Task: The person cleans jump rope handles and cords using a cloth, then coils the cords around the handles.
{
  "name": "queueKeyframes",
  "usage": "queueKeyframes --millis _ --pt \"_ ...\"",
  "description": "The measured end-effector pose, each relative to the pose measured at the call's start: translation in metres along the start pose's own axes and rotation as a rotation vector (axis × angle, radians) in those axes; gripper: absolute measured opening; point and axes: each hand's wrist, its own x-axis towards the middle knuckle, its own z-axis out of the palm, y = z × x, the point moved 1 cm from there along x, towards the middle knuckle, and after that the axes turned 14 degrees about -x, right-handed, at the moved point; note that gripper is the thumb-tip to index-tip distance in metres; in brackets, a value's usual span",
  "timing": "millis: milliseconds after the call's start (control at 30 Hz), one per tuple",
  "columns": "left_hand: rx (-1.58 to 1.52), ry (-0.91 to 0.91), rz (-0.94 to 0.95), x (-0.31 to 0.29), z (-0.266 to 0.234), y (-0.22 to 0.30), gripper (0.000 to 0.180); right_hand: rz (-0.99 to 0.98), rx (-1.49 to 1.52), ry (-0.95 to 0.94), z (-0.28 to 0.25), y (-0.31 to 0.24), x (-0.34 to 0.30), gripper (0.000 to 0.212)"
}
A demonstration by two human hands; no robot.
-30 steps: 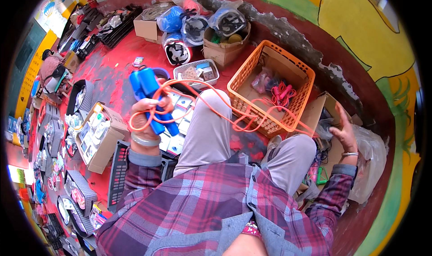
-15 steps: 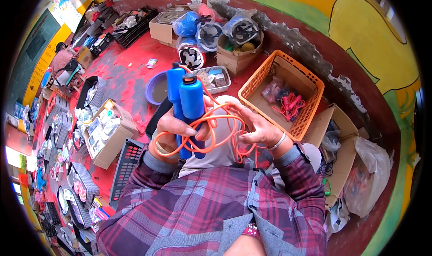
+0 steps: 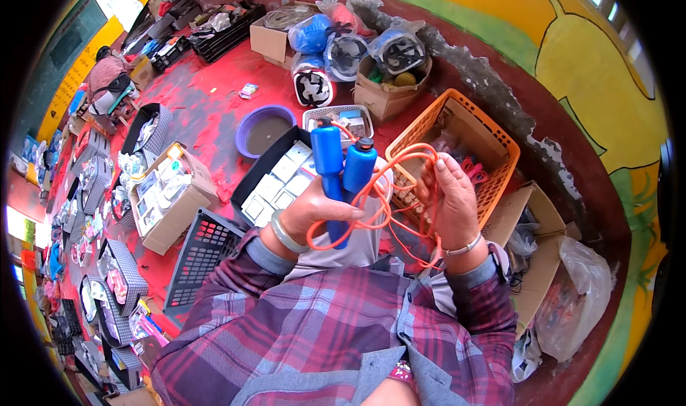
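A jump rope (image 3: 328, 154) with two blue handles and a looped orange cord is held over my lap. My left hand (image 3: 318, 207) is wrapped round both handles, which stand side by side with their black-collared ends up. Loops of the cord hang between my two hands. To the right, my right hand (image 3: 451, 195) pinches a loop of the orange cord between thumb and fingers, raised in front of the orange plastic basket (image 3: 505, 186). Inside that basket lie a piece of cardboard and a pinkish-red cord, partly hidden behind my right hand.
A black tray (image 3: 245, 182) of small white boxes lies beyond my left hand, near a purple basin (image 3: 241, 136). A dark grey crate (image 3: 187, 281) stands at my left. An open carton (image 3: 532, 263) and a plastic bag (image 3: 582, 284) are at right. A person (image 3: 107, 81) sits far left.
My right hand has risen and moved right, drawing a cord loop up and outward. My left hand and the blue handles have shifted right. The black tray has come into fuller view.
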Motion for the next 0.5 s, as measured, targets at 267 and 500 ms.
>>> queueKeyframes --millis 267,500 --pt "0.036 -0.075 0.003 0.019 -0.012 -0.048 0.054 -0.135 0.205 0.189 0.032 0.007 0.004 0.021" --pt "0.054 -0.032 -0.012 0.026 0.012 -0.047 0.058 -0.273 -0.06 0.342 0.034 0.01 0.027 0.027"
